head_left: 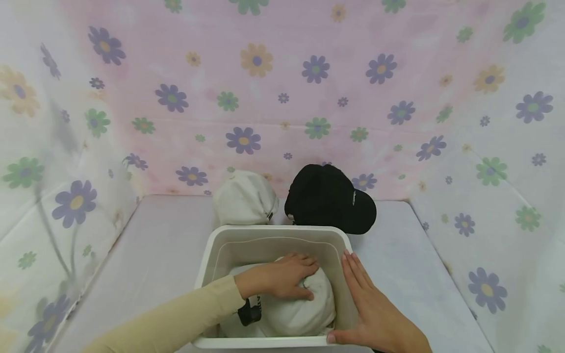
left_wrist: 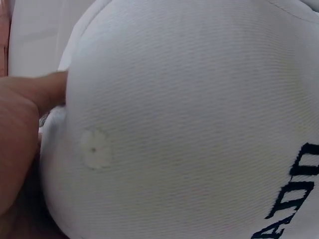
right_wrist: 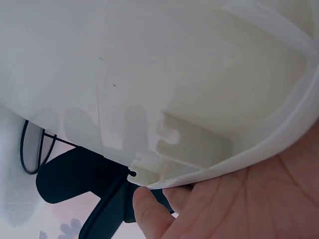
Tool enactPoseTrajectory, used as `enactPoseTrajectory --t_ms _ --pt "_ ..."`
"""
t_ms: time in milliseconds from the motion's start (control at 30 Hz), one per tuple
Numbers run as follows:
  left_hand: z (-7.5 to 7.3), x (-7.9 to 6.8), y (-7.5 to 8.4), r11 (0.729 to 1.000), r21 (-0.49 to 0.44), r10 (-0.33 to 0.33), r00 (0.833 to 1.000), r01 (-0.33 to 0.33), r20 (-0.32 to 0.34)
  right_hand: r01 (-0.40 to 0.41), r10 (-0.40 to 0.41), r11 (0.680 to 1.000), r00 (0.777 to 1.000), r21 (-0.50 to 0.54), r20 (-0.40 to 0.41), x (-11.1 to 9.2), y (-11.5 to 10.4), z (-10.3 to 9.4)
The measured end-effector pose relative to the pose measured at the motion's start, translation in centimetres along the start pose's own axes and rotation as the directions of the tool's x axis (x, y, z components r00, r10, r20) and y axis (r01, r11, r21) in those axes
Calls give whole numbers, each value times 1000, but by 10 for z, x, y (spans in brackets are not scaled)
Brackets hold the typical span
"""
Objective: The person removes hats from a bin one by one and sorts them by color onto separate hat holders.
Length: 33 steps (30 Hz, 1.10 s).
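A white plastic bin (head_left: 277,341) stands in front of me with white caps inside; how many lie there is hard to tell. My left hand (head_left: 282,279) reaches into it and grips a white cap (head_left: 304,314), fingers over the crown and thumb nearer me. Up close in the left wrist view, the white cap (left_wrist: 189,109) shows dark embroidered letters and a small stitched eyelet. My right hand (head_left: 375,306) rests against the bin's right side with straight fingers, its thumb at the front corner. In the right wrist view its palm (right_wrist: 269,199) touches the bin's rim (right_wrist: 249,162).
Behind the bin, a white cap (head_left: 244,198) sits on the left and a black cap (head_left: 326,201) on the right, brim pointing right. They lie on a pale table (head_left: 163,245). Flowered cloth (head_left: 282,73) encloses the back and sides. A black device (head_left: 249,313) hangs by my left wrist.
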<state>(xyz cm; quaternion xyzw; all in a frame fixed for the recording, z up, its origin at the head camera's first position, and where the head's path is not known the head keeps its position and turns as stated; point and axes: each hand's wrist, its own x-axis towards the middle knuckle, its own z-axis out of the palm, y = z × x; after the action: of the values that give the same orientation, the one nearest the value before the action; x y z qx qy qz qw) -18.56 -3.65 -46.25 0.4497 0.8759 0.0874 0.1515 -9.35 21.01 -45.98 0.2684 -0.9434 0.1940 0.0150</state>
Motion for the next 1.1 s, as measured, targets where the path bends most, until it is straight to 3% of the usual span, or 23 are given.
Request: enactPoseTrajectory --t_ms 167,433,667,900,1100 --pt "-3 1 1 999 30 39 999 -40 31 -6 6 1000 1000 -31 1 -1 0 -1" --pt "-5 0 -3 994 -75 84 996 -84 -5 10 -9 998 1000 56 -18 -2 1 1" --pt "-9 -3 -8 985 -137 104 994 -105 -15 7 -6 1000 1000 5 -24 -2 1 1" --pt "-22 -10 -12 942 -284 161 984 -177 -77 40 -38 997 999 64 -35 -1 3 2" --pt "-27 -12 -14 940 -269 182 975 -210 -127 49 -45 997 998 63 -51 -1 3 4"
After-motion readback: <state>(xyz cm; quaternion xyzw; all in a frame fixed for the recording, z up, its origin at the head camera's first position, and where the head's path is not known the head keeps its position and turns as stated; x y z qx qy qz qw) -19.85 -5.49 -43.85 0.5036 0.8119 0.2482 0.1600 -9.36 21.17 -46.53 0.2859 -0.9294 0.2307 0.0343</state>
